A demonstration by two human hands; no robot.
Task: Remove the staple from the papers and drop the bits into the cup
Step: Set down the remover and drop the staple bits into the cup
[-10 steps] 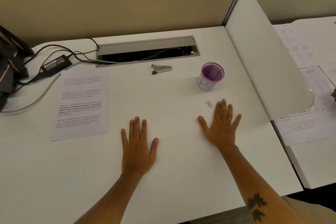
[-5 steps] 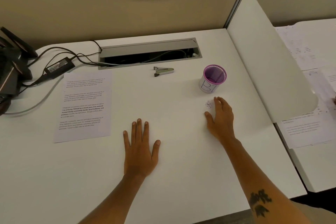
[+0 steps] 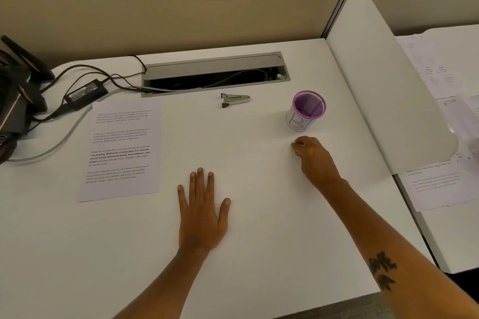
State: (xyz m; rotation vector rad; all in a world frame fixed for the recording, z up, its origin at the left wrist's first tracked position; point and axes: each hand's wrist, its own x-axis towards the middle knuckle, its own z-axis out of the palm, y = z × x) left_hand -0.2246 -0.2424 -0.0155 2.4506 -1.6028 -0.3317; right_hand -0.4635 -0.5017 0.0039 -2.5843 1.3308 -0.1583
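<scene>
- On my far left I see a black power adapter [image 3: 86, 93] with its cables on the white bench [image 3: 259, 215].
- Next, the printed papers [image 3: 121, 150] lie flat.
- My left hand [image 3: 202, 210] rests palm down, fingers straight and released.
- Behind it, the staple remover [image 3: 235, 100] lies just before the cable tray [image 3: 215, 74].
- The purple mesh cup [image 3: 307, 110] stands upright, right of the remover.
- Just before the cup, my right hand [image 3: 315, 159] has its fingers [image 3: 298, 145] curled together on the bench; I cannot tell whether they pinch the staple bits.
</scene>
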